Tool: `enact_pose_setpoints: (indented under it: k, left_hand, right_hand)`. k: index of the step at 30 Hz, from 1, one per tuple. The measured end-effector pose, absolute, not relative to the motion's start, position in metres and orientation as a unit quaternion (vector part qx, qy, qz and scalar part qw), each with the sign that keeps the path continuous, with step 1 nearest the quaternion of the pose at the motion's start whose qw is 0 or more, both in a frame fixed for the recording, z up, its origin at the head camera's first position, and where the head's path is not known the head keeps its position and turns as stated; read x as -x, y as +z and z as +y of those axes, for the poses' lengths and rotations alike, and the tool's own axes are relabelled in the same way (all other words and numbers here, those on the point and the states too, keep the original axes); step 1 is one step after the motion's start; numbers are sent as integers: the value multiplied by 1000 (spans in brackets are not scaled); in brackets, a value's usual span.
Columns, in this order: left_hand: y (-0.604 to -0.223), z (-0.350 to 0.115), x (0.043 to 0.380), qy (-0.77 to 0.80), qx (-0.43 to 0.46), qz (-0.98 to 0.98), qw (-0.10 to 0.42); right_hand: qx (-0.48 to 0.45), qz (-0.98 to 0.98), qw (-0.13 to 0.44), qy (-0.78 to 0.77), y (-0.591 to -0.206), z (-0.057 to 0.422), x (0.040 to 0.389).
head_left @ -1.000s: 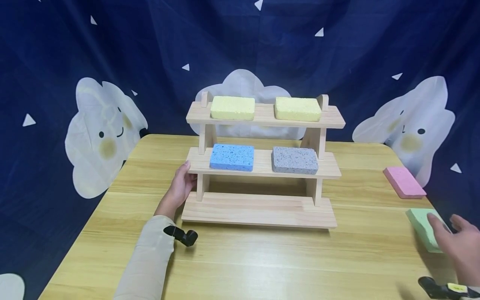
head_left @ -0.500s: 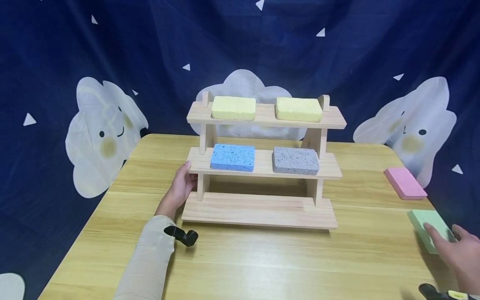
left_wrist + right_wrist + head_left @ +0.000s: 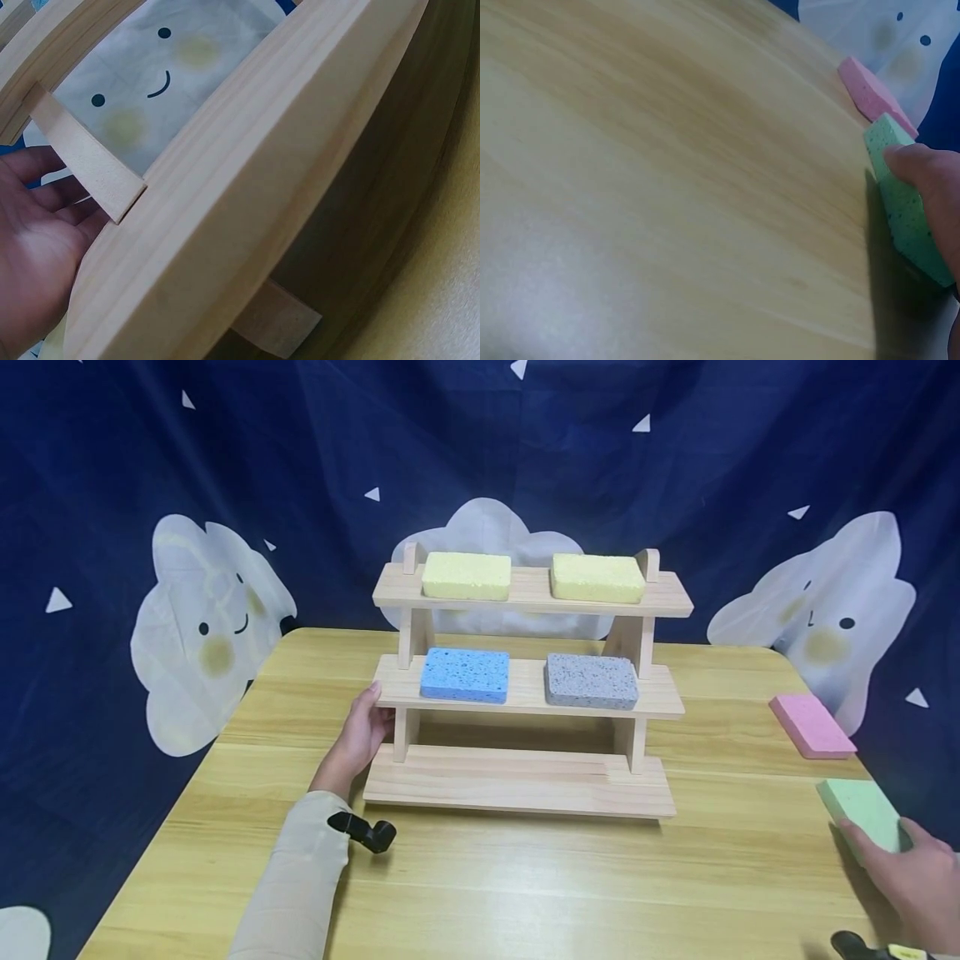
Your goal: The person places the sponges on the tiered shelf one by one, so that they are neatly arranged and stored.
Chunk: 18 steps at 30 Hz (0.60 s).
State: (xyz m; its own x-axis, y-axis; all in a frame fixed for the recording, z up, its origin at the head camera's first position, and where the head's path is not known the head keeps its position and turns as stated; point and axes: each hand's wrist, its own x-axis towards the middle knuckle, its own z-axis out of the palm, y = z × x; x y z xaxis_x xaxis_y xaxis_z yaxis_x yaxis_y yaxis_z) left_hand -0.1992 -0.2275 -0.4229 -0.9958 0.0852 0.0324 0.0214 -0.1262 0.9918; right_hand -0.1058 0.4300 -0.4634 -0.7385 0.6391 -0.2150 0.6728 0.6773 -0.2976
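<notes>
A three-tier wooden display shelf (image 3: 525, 785) stands on the table. Two pale yellow sponges, a left one (image 3: 467, 577) and a right one (image 3: 597, 579), lie on its top tier. The middle tier bears a blue speckled sponge (image 3: 465, 676) and a grey speckled sponge (image 3: 591, 682). My left hand (image 3: 358, 739) holds the shelf's left side, thumb at the middle tier's end; in the left wrist view its fingers reach behind an upright (image 3: 90, 157). At the far right, my right hand (image 3: 911, 877) grips a green sponge (image 3: 904, 206) between thumb and fingers, the fingers mostly hidden.
A pink sponge (image 3: 812, 727) lies at the table's right edge, just behind the green one. The wood-grain table (image 3: 600, 885) spreads around the shelf. A dark blue curtain (image 3: 315, 460) with white clouds hangs behind.
My right hand has come down and closed on the green sponge, its thumb now against the near side. The left hand and the shelf have stayed in place.
</notes>
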Motion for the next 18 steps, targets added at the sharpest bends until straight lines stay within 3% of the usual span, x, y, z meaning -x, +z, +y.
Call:
enact_pose_setpoints:
  k: [6,18]
  left_hand:
    - [-420,-227,197,745,-40,666,24]
    - [-420,-227,198,744,-39,666,30]
  right_hand:
    - [-324,923,5,-208,-464,428,103]
    - [-335,914,-11,-228,-463,421,100]
